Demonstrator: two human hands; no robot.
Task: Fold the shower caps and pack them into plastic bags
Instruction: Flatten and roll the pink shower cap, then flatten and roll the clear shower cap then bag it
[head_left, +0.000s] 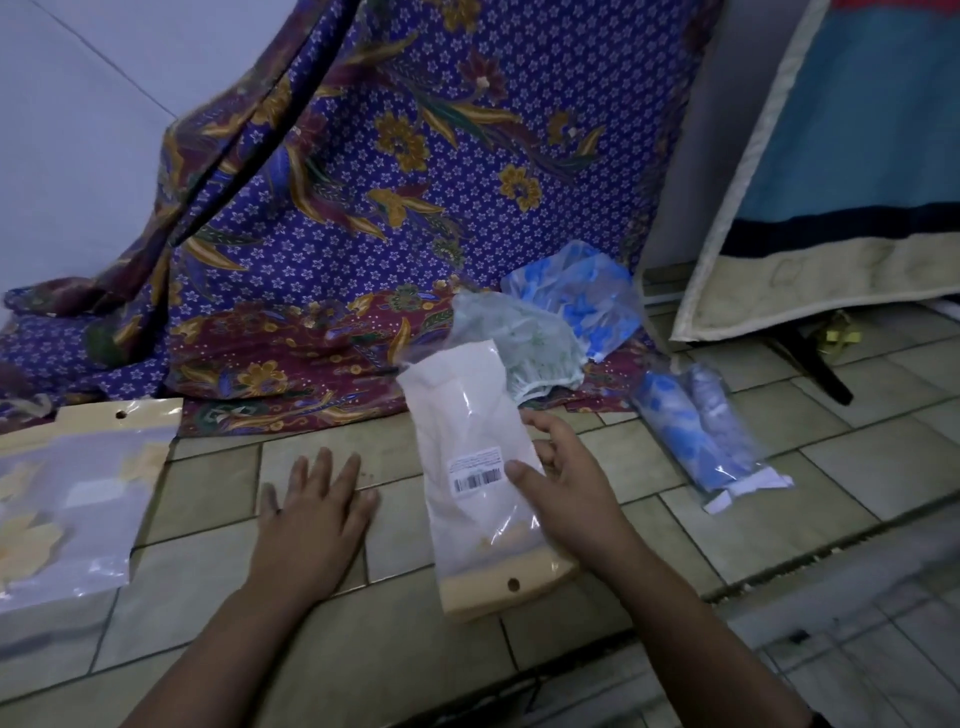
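At the far left a flat plastic bag with a yellow flower print (67, 499) is lying on the tiled floor (208, 499), just in front of the purple patterned cloth (415, 156). Next to it the left hand (311, 514) is resting palm down on the tiles, fingers straight and spread, holding nothing. In the middle the right hand (566, 483) is pinching a long clear bag with a barcode label (478, 467), thumb on the front beside the label and fingers curling round its right edge. The bag is tilting up off the floor, its holed header toward the person, and something pale seems to be inside. Behind it a green shower cap (535, 348) and a blue shower cap (582, 296) are lying loose on the cloth, and at the right a packed bag of blue caps (701, 441) is lying on the tiles. To finish this bag well, the left hand should probably be steadying it while the contents are pressed flat and the air eased out before it is closed.
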